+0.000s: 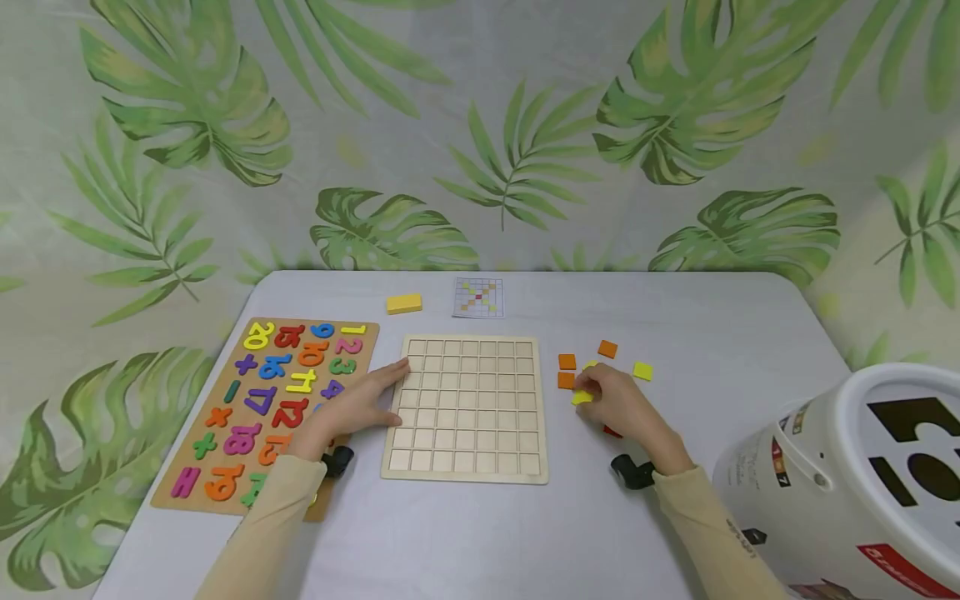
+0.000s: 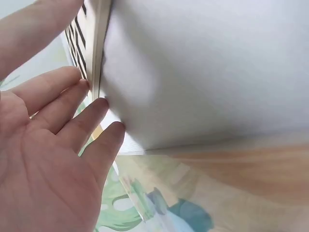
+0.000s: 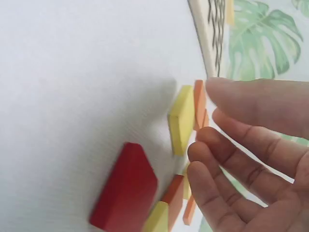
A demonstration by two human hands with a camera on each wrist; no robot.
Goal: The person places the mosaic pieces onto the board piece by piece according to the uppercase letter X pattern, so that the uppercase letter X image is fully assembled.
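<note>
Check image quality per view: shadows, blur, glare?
Head: even light, grid board lines crisp, pattern card too small for fine detail. Left wrist: soft shadow on white tablecloth, leafy backdrop blurred beyond left hand. Right wrist: soft shadow beside yellow tile, red tile slightly soft-edged. No harsh glare in any view.

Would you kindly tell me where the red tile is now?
In the right wrist view, the red tile lies low, left of centre; in the head view, right of the wooden grid board, partly hidden by the right hand.
</note>
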